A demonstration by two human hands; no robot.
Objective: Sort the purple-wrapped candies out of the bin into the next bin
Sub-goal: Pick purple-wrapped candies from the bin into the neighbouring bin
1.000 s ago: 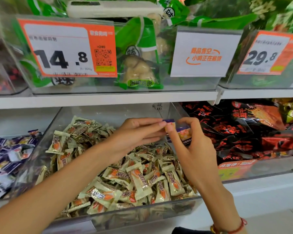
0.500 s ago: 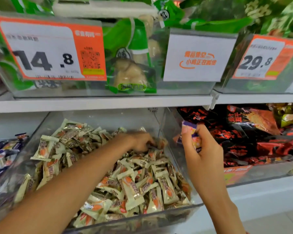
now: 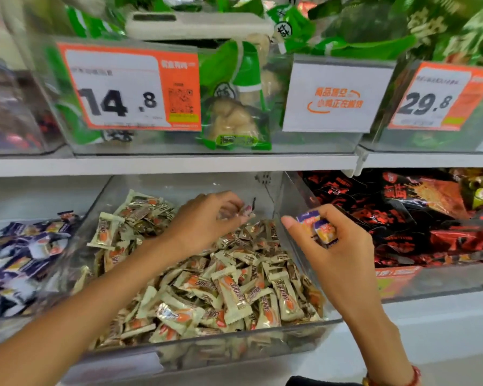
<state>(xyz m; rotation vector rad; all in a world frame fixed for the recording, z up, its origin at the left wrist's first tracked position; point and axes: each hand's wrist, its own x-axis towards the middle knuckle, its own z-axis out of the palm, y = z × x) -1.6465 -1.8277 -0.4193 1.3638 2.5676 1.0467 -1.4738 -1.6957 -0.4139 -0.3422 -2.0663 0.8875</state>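
**Purple candies in the right hand, purple bin far to the left**

The right hand (image 3: 338, 246) hangs over the right wall of the clear plastic bin of cream-and-orange wrapped candies (image 3: 234, 341), its fingers curled around a small clutch of purple-wrapped candies (image 3: 317, 227). The wrappers poke out between thumb and forefinger, their long axis running roughly down and to the right.

The left hand (image 3: 207, 221) reaches deep toward the back of the same bin, fingertips pinched down among the cream wrappers. It seems to nip something small, but blur hides what it is.

The relation that matters, as I judge it: the neighbouring bin of purple-and-white wrapped candies (image 3: 20, 260) sits on the far left, just beside the cream bin. The held candies are on the opposite side, so they must cross the whole cream bin, and the left arm lies nearer that target.

Readable writing: an orange-and-white price tag (image 3: 129, 87) shows "14.8" with a QR code. A second orange price tag (image 3: 441, 98) reads "29.8". The white card with orange characters (image 3: 336, 97) is too soft to read.
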